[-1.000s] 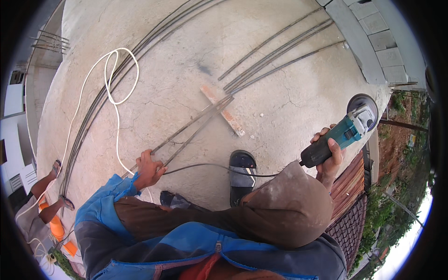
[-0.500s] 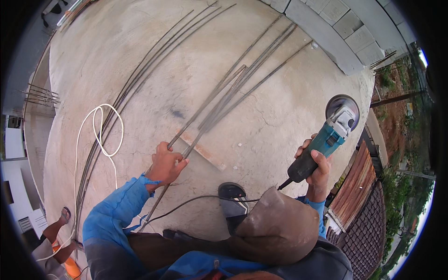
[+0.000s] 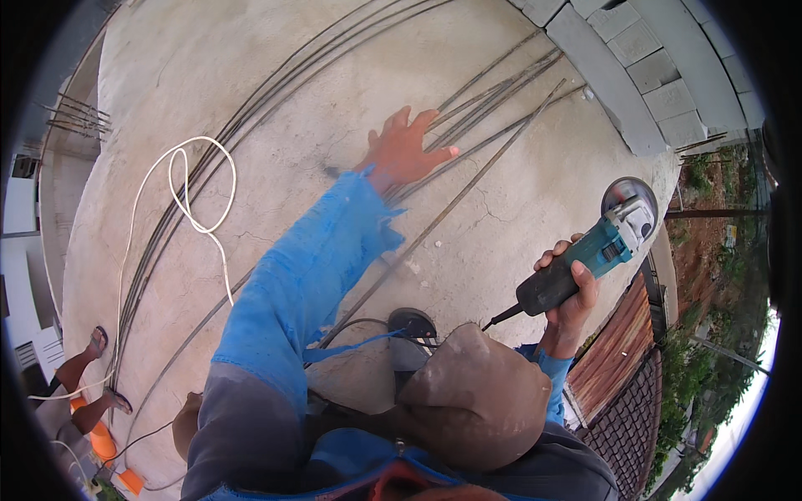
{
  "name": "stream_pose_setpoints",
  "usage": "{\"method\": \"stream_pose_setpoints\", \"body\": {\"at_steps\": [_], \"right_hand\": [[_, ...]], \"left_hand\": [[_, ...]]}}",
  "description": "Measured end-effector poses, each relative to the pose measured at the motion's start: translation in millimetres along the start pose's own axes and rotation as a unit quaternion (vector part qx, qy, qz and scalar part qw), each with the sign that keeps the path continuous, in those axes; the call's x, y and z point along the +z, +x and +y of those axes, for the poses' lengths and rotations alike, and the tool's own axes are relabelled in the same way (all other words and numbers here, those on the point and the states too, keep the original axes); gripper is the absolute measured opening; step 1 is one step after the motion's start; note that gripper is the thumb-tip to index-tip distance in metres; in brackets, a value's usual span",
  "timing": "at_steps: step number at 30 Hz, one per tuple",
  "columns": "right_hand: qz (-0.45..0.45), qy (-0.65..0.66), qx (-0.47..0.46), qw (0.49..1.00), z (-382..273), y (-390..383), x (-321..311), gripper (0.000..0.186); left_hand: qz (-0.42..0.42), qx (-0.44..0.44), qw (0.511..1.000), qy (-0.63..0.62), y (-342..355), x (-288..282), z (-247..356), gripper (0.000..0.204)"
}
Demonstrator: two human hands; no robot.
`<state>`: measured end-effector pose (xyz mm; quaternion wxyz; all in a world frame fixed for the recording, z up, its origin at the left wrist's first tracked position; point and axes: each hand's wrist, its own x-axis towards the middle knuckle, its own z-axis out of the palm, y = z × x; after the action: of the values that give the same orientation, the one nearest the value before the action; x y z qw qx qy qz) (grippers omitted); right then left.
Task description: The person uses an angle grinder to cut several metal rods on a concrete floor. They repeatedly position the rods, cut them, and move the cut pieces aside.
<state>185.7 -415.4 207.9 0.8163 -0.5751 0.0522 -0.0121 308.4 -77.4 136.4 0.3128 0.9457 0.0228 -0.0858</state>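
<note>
My left hand (image 3: 405, 152) reaches forward over a group of steel rebars (image 3: 493, 104) on the concrete slab, its fingers spread and gripping nothing. Whether the fingertips touch a bar cannot be made out. One separate rebar (image 3: 468, 188) runs diagonally past the right of my left forearm, toward my feet. Out to the right, my right hand (image 3: 576, 302) is wrapped around the body of a teal and black angle grinder (image 3: 597, 250). The grinder's round disc points up and away from me, and its black cord drops toward my knee.
A longer rebar bundle (image 3: 195, 177) curves along the left, with a looped white cable (image 3: 233, 179) across it. Grey blocks (image 3: 652, 79) stand at the far right. Another person's foot (image 3: 100, 341) shows at lower left. Beyond the slab's right edge lies a rusty roof (image 3: 614, 338).
My left hand has let go of the bars near my feet and moved forward. One bar now lies apart, farther right. My right hand keeps hold of the grinder.
</note>
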Motion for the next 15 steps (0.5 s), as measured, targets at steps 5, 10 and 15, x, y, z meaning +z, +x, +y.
{"method": "stream_pose_setpoints", "body": {"at_steps": [5, 10, 15], "right_hand": [[-0.014, -0.011, 0.035, 0.999, 2, -5, -7, 0.061], [-0.038, -0.003, 0.052, 0.998, 0, -9, -2, 0.061], [-0.065, -0.007, 0.052, 0.996, -2, -16, 12, 0.06]], "left_hand": [[0.034, -0.066, 0.991, 0.113, -152, 10, -138, 0.106], [0.064, -0.068, 0.964, 0.249, -247, 2, -141, 0.106], [0.192, -0.126, 0.931, 0.284, -241, -15, -217, 0.079]]}}
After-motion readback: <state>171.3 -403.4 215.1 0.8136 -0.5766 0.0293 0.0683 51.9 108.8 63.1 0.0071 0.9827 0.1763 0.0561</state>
